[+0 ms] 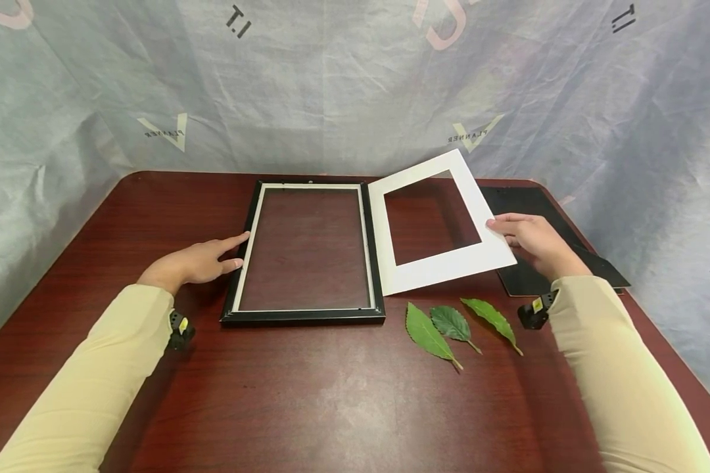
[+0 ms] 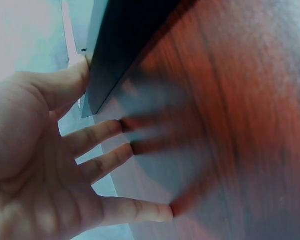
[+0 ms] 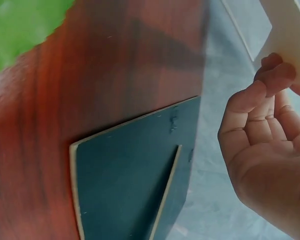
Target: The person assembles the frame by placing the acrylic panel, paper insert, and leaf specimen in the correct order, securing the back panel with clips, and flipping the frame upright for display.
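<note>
A black picture frame [image 1: 303, 316] with a white inner border lies flat on the table, a clear pane seemingly inside it. My left hand [image 1: 198, 263] touches its left side with the thumb and index finger. In the left wrist view, that hand's other fingers [image 2: 102, 162] are spread and straight beside the black edge. My right hand [image 1: 535, 240] pinches the right edge of a white picture mat [image 1: 444, 266] between thumb and fingers. The mat is tilted, its right side raised and its left side by the frame's right edge. In the right wrist view, curled fingertips [image 3: 277, 77] grip the mat.
Green leaves [image 1: 428, 335] lie on the table in front of the mat. Behind the right hand rests a black backing board [image 1: 523, 282] with a stand flap [image 1: 603, 268]. A grey printed sheet [image 1: 331, 85] hangs behind the dark red table [image 1: 331, 394].
</note>
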The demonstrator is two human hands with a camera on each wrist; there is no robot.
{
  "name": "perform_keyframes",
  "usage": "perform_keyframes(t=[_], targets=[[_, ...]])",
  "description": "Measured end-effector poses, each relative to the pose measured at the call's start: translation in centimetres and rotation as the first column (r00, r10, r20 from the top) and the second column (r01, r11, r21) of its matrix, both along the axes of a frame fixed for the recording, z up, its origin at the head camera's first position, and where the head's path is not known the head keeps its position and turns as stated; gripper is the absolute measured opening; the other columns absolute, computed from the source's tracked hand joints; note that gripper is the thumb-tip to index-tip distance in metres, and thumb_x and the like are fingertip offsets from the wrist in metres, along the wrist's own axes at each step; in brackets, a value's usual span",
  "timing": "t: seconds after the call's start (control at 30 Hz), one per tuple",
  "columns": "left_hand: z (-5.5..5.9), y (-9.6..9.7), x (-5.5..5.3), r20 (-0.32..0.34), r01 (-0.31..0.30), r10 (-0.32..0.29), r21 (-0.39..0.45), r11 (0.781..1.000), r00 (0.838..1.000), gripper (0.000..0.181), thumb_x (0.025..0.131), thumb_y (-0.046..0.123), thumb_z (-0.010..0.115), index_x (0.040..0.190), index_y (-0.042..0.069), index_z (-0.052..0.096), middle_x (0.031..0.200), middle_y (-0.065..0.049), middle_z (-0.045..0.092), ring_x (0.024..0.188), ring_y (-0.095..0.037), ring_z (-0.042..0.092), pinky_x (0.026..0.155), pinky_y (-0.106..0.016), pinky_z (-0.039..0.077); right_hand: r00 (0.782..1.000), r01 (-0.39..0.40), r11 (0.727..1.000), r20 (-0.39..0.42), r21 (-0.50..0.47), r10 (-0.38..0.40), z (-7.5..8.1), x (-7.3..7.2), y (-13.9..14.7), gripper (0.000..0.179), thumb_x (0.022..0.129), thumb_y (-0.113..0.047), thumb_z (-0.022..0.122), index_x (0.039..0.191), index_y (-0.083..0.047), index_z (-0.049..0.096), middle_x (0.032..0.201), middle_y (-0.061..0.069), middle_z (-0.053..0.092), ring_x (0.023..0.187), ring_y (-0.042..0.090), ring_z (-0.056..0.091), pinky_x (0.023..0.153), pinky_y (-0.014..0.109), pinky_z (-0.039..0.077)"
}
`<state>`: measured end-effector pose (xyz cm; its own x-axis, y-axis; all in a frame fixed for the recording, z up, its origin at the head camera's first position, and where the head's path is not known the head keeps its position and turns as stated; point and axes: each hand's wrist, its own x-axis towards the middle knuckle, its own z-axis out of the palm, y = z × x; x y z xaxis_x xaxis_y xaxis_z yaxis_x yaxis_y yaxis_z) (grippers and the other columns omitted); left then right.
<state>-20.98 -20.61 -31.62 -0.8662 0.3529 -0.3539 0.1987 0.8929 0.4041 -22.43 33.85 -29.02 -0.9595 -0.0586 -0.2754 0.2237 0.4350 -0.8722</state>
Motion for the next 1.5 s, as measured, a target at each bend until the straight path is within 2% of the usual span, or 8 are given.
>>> perform_keyframes(t=[0.1,0.27,0.33,0.53,0.73,0.97,1.3,1.5], targets=[[0.0,0.4,0.0,0.003,-0.007,0.007,0.009,1.0,1.0,0.066,0.11,0.023,0.048,0.162,0.003,0.015,0.156,-0.041,0.022,0.142,-0.06,0.021,0.112,-0.072,0.023,1.0,0.023,0.999,-0.006,-0.042,-0.023,0.8,0.2,0.2,0.046,0.102,-0.038,0.062,0.135,-0.007,0.052,0.091,-0.017,0.067,0.082,0.003,0.065,0.074,0.023,0.056],[-0.1,0.8,0.0,0.038,-0.033,0.032,0.024,0.999,0.999,0.065,0.11,0.025,0.046,0.163,0.006,0.012,0.157,-0.042,0.013,0.142,-0.066,0.011,0.11,-0.077,0.015,0.996,0.08,0.984,-0.033,-0.159,-0.086,2.1,0.4,0.2,0.009,0.1,-0.031,0.068,0.103,-0.023,0.069,0.085,-0.012,0.071,0.076,0.005,0.068,0.068,0.024,0.057],[-0.2,0.9,-0.1,0.039,-0.024,0.023,0.032,0.999,0.999,0.065,0.11,0.024,0.045,0.163,0.004,0.012,0.158,-0.042,0.01,0.143,-0.065,0.009,0.111,-0.076,0.013,0.993,0.094,0.973,-0.044,-0.209,-0.105,2.6,0.5,0.1,0.006,0.099,-0.029,0.069,0.094,-0.027,0.071,0.083,-0.01,0.072,0.074,0.006,0.069,0.067,0.025,0.057],[0.0,1.3,-0.1,0.033,0.0,-0.002,0.066,0.998,0.999,0.067,0.11,0.021,0.047,0.162,0.001,0.011,0.162,-0.036,0.013,0.148,-0.053,0.016,0.117,-0.066,0.019,0.993,0.082,0.941,-0.052,-0.328,-0.105,3.6,0.9,-1.0,0.007,0.098,-0.025,0.07,0.094,-0.023,0.074,0.084,-0.006,0.073,0.073,0.009,0.069,0.066,0.027,0.057],[0.0,2.0,-0.3,0.05,-0.007,0.005,0.047,0.999,0.999,0.067,0.111,0.022,0.045,0.163,0.004,0.008,0.163,-0.034,0.011,0.148,-0.053,0.015,0.117,-0.066,0.018,0.996,0.027,0.903,-0.067,-0.429,-0.062,3.8,1.1,-3.0,0.006,0.1,-0.017,0.068,0.098,-0.017,0.073,0.088,-0.003,0.073,0.075,0.01,0.07,0.065,0.028,0.058],[-0.1,2.2,-0.5,0.07,-0.027,0.025,0.028,0.999,0.997,0.067,0.111,0.025,0.044,0.164,0.007,0.006,0.163,-0.032,0.012,0.147,-0.053,0.019,0.116,-0.066,0.021,0.997,0.017,0.913,-0.057,-0.409,-0.044,3.2,1.3,-6.0,0.006,0.101,-0.019,0.067,0.103,-0.015,0.07,0.087,-0.004,0.073,0.074,0.008,0.069,0.066,0.027,0.057],[0.3,2.0,-0.6,0.081,-0.042,0.04,0.019,0.999,0.996,0.068,0.111,0.03,0.046,0.164,0.01,0.009,0.162,-0.034,0.017,0.143,-0.056,0.026,0.113,-0.069,0.025,0.998,-0.025,0.978,-0.054,-0.209,0.014,1.3,1.3,-9.6,0.041,0.105,-0.028,0.059,0.136,-0.002,0.053,0.092,-0.01,0.068,0.081,0.006,0.067,0.072,0.026,0.055],[0.4,2.0,-0.6,0.086,-0.043,0.041,0.026,0.999,0.995,0.069,0.11,0.032,0.046,0.164,0.011,0.009,0.162,-0.034,0.016,0.144,-0.057,0.024,0.113,-0.069,0.025,0.999,-0.036,0.986,-0.03,-0.164,0.031,0.3,1.0,-11.1,0.048,0.105,-0.029,0.058,0.143,0.0,0.051,0.1,-0.006,0.065,0.086,0.009,0.066,0.077,0.028,0.055]])
